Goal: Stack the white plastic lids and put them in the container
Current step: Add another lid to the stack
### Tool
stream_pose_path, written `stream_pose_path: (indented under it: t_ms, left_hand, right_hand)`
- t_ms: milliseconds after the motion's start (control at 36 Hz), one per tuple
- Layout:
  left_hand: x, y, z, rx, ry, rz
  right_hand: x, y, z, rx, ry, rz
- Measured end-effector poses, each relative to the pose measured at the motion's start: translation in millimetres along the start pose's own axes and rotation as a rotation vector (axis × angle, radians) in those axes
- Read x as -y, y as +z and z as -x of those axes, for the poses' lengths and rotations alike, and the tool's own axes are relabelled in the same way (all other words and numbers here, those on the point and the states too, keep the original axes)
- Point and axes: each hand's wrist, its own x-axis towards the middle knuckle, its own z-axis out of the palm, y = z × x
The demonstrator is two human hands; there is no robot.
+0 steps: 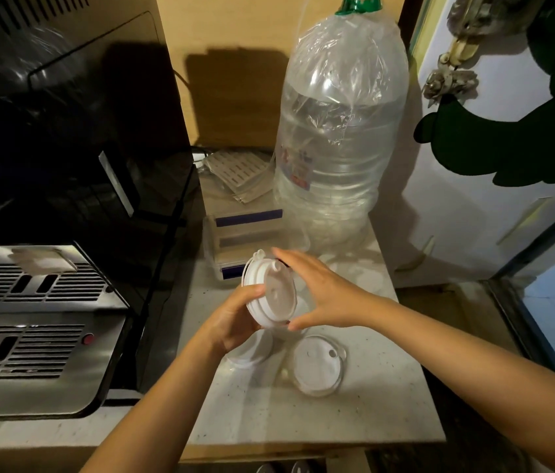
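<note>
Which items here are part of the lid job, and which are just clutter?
Job: lid stack, left hand, right hand, loose lid, clear box (probably the container).
Clutter: water jug, coffee machine, slotted tray.

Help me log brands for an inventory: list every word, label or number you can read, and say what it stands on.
No text here is readable.
Label on the water bottle: blue and red print, too blurred to read.
Box with a blue strip: no legible text.
White lids: no print visible.
</note>
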Motion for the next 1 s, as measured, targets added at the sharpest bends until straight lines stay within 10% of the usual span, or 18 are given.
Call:
stream_pose_path:
  t_ms: [444,1000]
  left_hand:
    - [40.2,-4.8,27.7,-0.089,-0.139,0.119]
    - [53.6,-4.8,31.2,-0.054,-0.174,0.088]
  right_hand:
    - [-30.5,79.1,42.4,0.119,0.535,0.239]
    - [-26.0,101.5,39.5,0.057,0.579,0.368]
